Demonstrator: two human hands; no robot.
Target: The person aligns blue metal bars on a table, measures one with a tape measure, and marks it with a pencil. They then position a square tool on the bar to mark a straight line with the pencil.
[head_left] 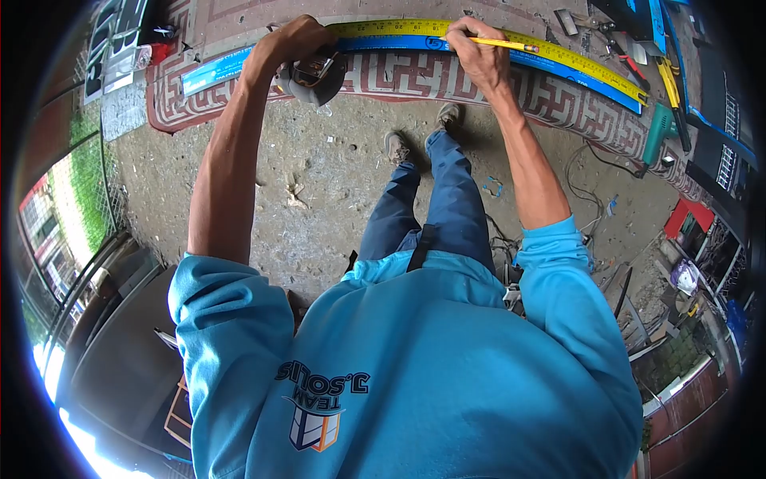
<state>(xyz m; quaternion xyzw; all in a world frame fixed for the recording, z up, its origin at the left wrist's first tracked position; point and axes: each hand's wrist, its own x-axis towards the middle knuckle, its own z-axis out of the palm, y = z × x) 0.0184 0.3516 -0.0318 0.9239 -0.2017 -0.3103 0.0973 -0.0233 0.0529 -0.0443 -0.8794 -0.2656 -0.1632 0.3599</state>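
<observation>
My left hand (302,38) is closed around a tape measure (317,78), its rounded case hanging over the table's near edge. The yellow tape blade (391,29) runs out to the right along a long bar wrapped in printed blue film (215,70). Between the fingers of my right hand (479,60) is a yellow pencil (503,44), eraser end pointing right. That hand rests at the tape and the bar, near the middle of the blade. The pencil's tip lies at the blade's lower edge.
A patterned red and white cloth (383,76) covers the table. On the right lie a green power tool (659,134), red-handled pliers (629,62) and a yellow tool (669,82). Metal pieces (120,48) lie at the left. A cable (586,188) trails on the concrete floor (311,184).
</observation>
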